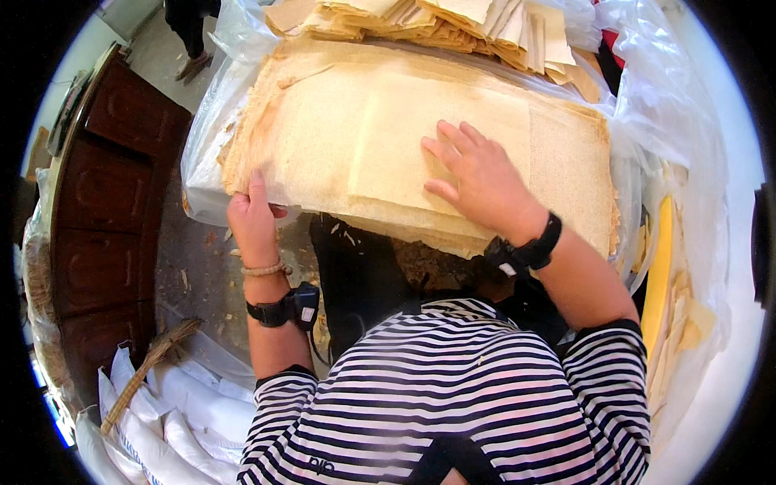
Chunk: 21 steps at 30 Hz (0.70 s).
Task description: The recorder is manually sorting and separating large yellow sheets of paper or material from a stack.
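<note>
A broad stack of thin, tan, speckled sheets (307, 121) with ragged edges lies in front of me. A smoother, paler rectangle, perhaps a folded layer, shows across the middle of its top. At the stack's near left corner, my left hand (254, 220) is closed on the edge, thumb on top and fingers curled below. How many layers it grips is hidden. My right hand (482, 179) rests palm down right of the middle, fingers spread over the top sheet and holding nothing.
Behind the stack is a pile of folded tan pieces (517, 32). Clear plastic sheeting (671, 105) surrounds the work surface. A dark wooden cabinet (105, 190) stands left, with white sacks (182, 396) and a straw bundle (149, 372) near it. A person's leg (187, 32) shows far left.
</note>
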### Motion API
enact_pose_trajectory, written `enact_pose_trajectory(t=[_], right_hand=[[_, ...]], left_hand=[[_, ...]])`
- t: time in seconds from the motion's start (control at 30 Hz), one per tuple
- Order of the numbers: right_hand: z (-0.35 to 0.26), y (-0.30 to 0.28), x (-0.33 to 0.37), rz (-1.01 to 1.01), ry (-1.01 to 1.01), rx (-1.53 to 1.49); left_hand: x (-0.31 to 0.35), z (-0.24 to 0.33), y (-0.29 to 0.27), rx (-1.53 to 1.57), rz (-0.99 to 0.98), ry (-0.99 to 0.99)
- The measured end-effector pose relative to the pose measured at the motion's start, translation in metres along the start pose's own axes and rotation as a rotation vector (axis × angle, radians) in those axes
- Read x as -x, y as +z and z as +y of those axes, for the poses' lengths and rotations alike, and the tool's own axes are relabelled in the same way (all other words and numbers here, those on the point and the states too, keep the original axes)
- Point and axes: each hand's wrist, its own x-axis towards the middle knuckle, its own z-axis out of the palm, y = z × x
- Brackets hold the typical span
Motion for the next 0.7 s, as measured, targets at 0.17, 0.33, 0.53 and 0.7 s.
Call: enact_pose_trajectory(t=[0.17,0.33,0.53,0.7], right_hand=[[0.004,0.013,0.014,0.178,-0.013,-0.015],[0.059,0.018,0.004,0.367,0.086,-1.073],[0.079,-0.014,0.025,0.397,0.561,-1.524],[0.116,0.009,0.032,0.401,0.533,-1.521]], left_hand=[[0.042,0.063,0.061,-0.6,0.178,0.824],[0.117,0.097,0.141,-0.593,-0.224,1.299],[0.141,0.055,0.186,-0.708,-0.476,1.316],[0.13,0.098,0.172,-0.598,-0.64,1.124]])
